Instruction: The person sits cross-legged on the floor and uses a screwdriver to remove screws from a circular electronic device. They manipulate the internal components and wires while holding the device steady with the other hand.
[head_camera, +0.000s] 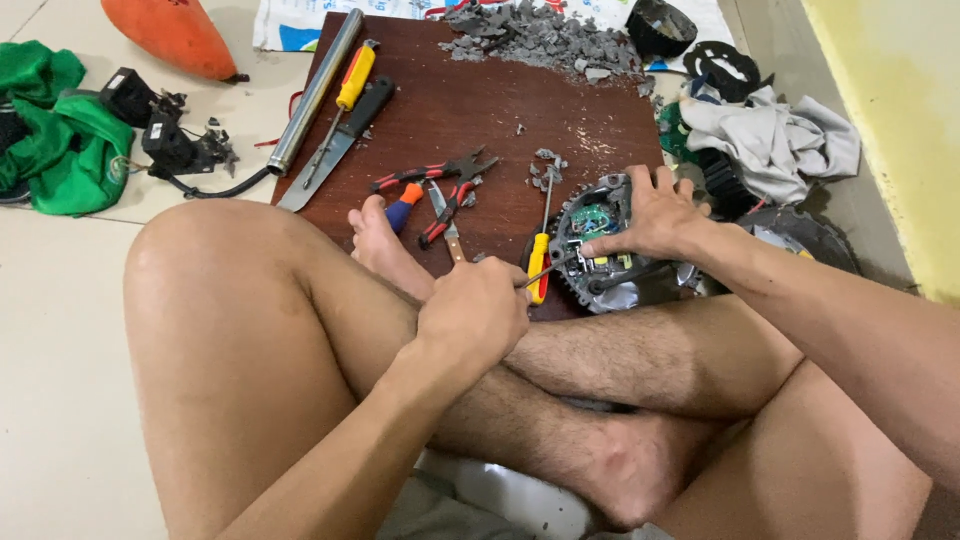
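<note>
My left hand (475, 310) is closed around a thin metal tool (547, 269) whose tip points into a round grey device (600, 245) with a green circuit board showing inside. My right hand (655, 212) rests on top of that device, fingers pressing its rim and inner parts. The device sits at the near right corner of a dark brown wooden board (470, 110), against my crossed legs. A yellow-handled screwdriver (541, 250) lies on the board just left of the device.
On the board lie red-handled pliers (440, 185), a second yellow-handled screwdriver (352, 80), a knife (340, 140), a metal tube (312, 95) and a heap of grey debris (540, 35). Green cloth (55, 130) and black parts (170, 140) are at left, grey cloth (770, 135) at right.
</note>
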